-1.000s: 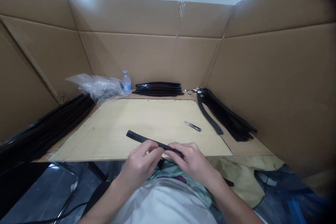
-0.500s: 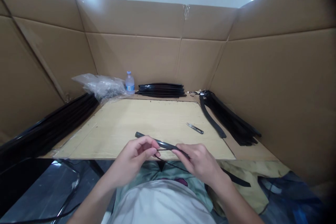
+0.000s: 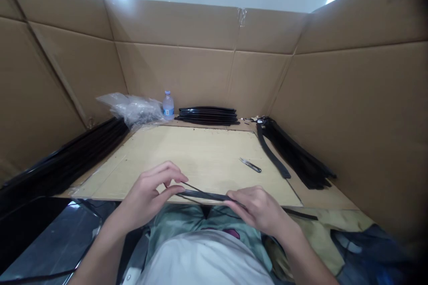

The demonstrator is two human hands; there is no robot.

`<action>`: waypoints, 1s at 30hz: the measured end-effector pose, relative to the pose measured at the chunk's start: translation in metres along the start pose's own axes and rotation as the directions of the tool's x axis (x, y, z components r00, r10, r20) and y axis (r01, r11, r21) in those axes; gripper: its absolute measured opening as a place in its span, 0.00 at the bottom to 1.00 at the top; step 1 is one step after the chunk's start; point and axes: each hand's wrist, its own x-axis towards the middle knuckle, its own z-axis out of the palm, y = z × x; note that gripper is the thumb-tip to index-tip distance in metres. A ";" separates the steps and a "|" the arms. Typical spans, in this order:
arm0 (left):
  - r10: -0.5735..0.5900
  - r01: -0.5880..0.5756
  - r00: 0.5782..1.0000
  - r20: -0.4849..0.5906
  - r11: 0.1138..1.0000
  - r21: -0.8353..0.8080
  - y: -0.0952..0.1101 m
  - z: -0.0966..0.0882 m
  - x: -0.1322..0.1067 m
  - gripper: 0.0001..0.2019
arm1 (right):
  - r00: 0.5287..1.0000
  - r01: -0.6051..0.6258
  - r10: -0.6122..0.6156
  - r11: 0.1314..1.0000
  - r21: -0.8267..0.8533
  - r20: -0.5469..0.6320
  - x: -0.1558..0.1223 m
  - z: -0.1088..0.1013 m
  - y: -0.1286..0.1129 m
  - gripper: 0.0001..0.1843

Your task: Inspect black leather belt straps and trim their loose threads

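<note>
A flat, dark strip (image 3: pixel 205 195) lies across the front edge of the table, its right part passing under my right hand (image 3: pixel 257 205). That hand is closed, with thumb and fingers pinching the strip. A tail of the strip (image 3: pixel 302 215) pokes out beyond my right wrist. My left hand (image 3: pixel 157 189) is at the strip's left end, fingers curled around a thin black cord (image 3: pixel 194 186). The cord runs from the left fingertips slantwise over the strip toward the right fingers. Whether the left thumb also touches the strip is hard to tell.
Small thread snips (image 3: pixel 250 165) lie on the board (image 3: pixel 200 151). Black strips are stacked at the back (image 3: pixel 207 116), on the left (image 3: pixel 67 156) and on the right (image 3: pixel 297 156). A water bottle (image 3: pixel 168 107) stands beside a clear plastic bag (image 3: pixel 137 110). Cardboard walls (image 3: pixel 174 67) enclose the table.
My left hand has moved left, drawing the cord out longer. The strip has turned flatter and more level, and its left end is now near my left thumb. My right hand keeps its pinch.
</note>
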 end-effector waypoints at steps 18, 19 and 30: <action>-0.167 0.328 0.944 0.284 0.423 -0.844 -0.007 0.097 0.012 0.18 | 0.970 -0.040 0.048 0.998 0.038 -0.237 -0.002 -0.011 -0.014 0.08; -0.214 0.309 0.948 0.237 0.432 -0.847 -0.006 0.100 0.012 0.18 | 0.966 -0.053 0.060 0.998 0.035 -0.250 -0.002 -0.011 -0.015 0.09; -0.045 0.035 0.996 -0.079 0.992 -0.121 -0.006 0.108 0.006 0.11 | 0.972 -0.064 0.044 0.994 -0.084 -0.229 0.004 0.004 -0.011 0.10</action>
